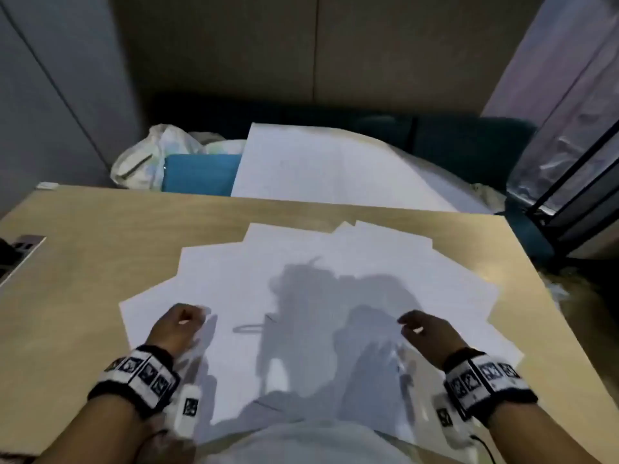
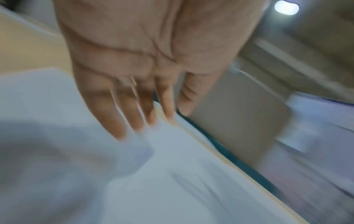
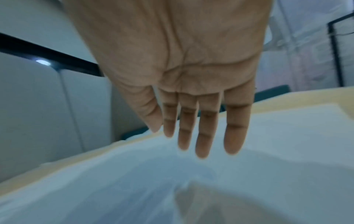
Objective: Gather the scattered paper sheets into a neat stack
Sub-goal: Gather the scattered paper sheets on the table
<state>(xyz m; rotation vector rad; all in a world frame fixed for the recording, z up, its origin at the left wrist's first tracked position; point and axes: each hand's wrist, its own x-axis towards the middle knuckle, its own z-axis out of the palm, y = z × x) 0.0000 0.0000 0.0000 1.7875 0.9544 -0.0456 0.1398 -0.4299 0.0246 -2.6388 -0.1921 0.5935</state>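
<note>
Sheets: white paper sheets (image 1: 335, 296) fanned and overlapping across the table (image 1: 83, 279), reaching its near edge.
Left hand: left hand (image 1: 177, 324) over near-left sheets; fingers (image 2: 114, 115) straight, slightly apart, holding nothing.
Right hand: right hand (image 1: 427, 331) over near-right sheets; fingers (image 3: 205, 128) straight, close together, empty.

paper sheets (image 1: 335, 262) – plain white, grey shadows across them | table (image 1: 83, 279) – light tan wood | wristbands (image 1: 140, 373) – black, with white tiles bearing black square markers | cushion (image 1: 201, 174) – teal blue | bag (image 1: 150, 159) – off-white | wall (image 1: 217, 45) – beige panels
</note>
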